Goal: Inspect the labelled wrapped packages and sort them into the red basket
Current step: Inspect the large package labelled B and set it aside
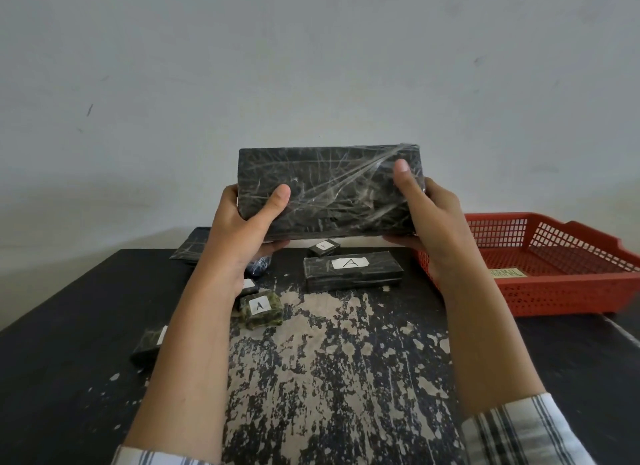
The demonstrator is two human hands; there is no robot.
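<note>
Your left hand (239,225) and right hand (431,215) clamp one black film-wrapped package (332,190); at least six smaller wrapped packages (353,274) lie below, one red plastic mesh basket (554,293) right.

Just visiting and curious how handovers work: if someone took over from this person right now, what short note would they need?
Hands: the left hand and right hand each grip one end of the large wrapped package, held up above the table. No label shows on the side facing the camera.
Basket: the red basket sits at the right, with no package visible inside.
Done: nothing sorted, as far as can be seen.
Left: place this one, then the long package marked A, the small greenish package marked A and several more.
</note>
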